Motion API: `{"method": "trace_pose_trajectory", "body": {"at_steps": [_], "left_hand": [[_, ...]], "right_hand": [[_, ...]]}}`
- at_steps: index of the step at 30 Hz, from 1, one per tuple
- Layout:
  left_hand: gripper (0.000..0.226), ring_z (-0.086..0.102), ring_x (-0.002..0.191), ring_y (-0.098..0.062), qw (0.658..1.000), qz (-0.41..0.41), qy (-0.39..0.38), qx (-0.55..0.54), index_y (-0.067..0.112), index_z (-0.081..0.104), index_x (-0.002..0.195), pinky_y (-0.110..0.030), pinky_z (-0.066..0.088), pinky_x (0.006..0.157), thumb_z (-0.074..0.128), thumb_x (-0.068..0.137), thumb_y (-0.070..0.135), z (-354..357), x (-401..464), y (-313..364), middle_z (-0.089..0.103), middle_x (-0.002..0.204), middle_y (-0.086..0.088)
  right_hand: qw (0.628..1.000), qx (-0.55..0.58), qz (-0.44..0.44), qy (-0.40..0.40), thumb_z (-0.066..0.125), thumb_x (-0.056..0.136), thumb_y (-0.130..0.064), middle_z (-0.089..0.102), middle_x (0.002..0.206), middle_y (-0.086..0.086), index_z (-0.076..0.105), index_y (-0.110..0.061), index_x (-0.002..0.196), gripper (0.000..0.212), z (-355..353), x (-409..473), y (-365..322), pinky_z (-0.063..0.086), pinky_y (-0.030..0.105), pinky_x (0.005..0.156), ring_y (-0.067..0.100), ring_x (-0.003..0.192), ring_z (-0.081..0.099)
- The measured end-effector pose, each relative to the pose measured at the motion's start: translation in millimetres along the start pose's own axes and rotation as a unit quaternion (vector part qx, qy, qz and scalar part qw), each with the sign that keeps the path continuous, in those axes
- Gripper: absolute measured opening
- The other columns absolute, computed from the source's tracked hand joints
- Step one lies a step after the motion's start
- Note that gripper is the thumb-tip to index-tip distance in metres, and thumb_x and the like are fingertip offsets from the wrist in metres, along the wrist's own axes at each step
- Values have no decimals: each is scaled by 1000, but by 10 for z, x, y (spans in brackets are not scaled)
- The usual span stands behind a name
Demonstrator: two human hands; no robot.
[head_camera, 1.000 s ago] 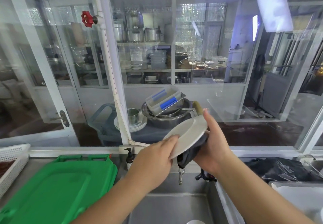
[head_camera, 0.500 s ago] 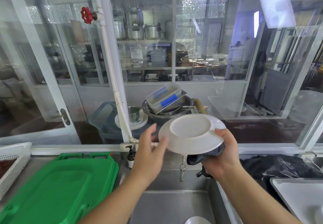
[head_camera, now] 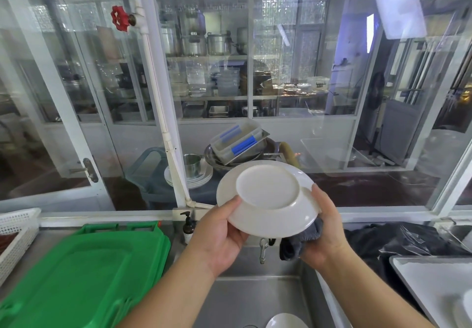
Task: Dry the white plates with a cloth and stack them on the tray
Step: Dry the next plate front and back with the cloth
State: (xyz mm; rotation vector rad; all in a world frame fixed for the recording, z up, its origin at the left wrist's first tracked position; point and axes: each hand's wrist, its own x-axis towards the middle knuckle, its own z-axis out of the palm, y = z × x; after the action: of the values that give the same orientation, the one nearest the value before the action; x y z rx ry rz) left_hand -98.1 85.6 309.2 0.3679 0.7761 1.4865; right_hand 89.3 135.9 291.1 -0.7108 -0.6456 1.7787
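A person holds a round white plate point(head_camera: 268, 197) over a steel sink point(head_camera: 255, 299), its underside and foot ring turned up toward the viewer, tilted so the far rim sits higher. The left hand point(head_camera: 217, 238) pinches the near-left rim, thumb on the underside. The right hand point(head_camera: 324, 230) grips the right rim, thumb on top, clutching a dark grey cloth point(head_camera: 298, 243) bunched beneath the plate. Another white plate point(head_camera: 286, 321) lies in the sink. A white tray point(head_camera: 421, 276) sits at right, green lids point(head_camera: 76, 276) at left.
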Motion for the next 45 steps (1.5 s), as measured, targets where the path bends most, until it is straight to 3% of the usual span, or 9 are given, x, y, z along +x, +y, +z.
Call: {"method": "trace_pose_trajectory", "body": {"at_steps": [7,12,17,23,29,32,35,41,45], "left_hand": [[36,74,111,-29,990,62,-30,121,15,72,124,-51,61,95,72,88,9,-59,-86,205,78,120,-12],[26,78,88,-14,967,63,-37,246,17,71,121,-43,61,90,64,99,6,-106,-116,169,81,107,-4],[26,78,92,-15,946,62,-85,307,16,74,114,-26,61,70,62,100,-1,-95,-107,53,81,109,-7],[29,74,109,-28,930,96,-121,333,17,79,113,-44,57,97,70,86,16,-46,-92,-6,79,116,-12],[23,70,99,-21,928,94,-111,343,18,83,104,-32,55,81,67,87,20,-122,-78,-53,80,107,-12],[26,75,107,-28,932,97,-125,326,18,79,114,-37,61,87,71,90,20,-143,-98,-47,78,116,-16],[28,76,105,-26,941,111,-113,300,23,80,113,-35,61,84,70,88,17,-137,-116,-38,78,116,-15],[30,76,104,-15,939,178,-74,285,37,82,106,-31,61,86,73,82,20,-96,-137,48,81,112,-2],[25,77,100,-13,949,194,-64,241,34,84,100,-28,62,79,78,81,19,-53,-143,121,81,111,-2]], "right_hand": [[977,-110,57,174,57,101,-53,79,103,10,71,-14,115,44,-193,157,-184,58,41,80,33,89,75],[946,-243,-134,169,69,100,-42,81,89,-3,78,-32,102,14,-62,225,-537,60,30,65,17,82,79],[731,-610,-294,87,66,97,-49,70,106,-11,73,-37,122,29,177,294,-504,49,34,86,16,96,64],[589,-675,-440,-66,76,95,-33,67,107,-3,76,-24,123,30,551,45,-350,52,43,91,28,100,62],[451,-699,-528,-170,69,94,-39,70,110,-5,78,-26,115,26,648,-26,-143,45,39,88,29,96,55],[497,-685,-522,-110,74,95,-37,69,107,-4,77,-20,114,26,642,94,-215,42,44,100,31,114,57],[624,-641,-443,-60,67,100,-36,66,104,-6,73,-20,116,23,653,260,-359,39,26,86,19,104,59],[837,-497,-222,51,67,89,-61,75,89,-12,70,-43,95,19,549,553,-623,53,35,77,13,91,70],[924,-350,-144,54,76,80,-61,79,89,-11,76,-43,94,23,365,579,-519,57,33,73,18,91,77]]}}
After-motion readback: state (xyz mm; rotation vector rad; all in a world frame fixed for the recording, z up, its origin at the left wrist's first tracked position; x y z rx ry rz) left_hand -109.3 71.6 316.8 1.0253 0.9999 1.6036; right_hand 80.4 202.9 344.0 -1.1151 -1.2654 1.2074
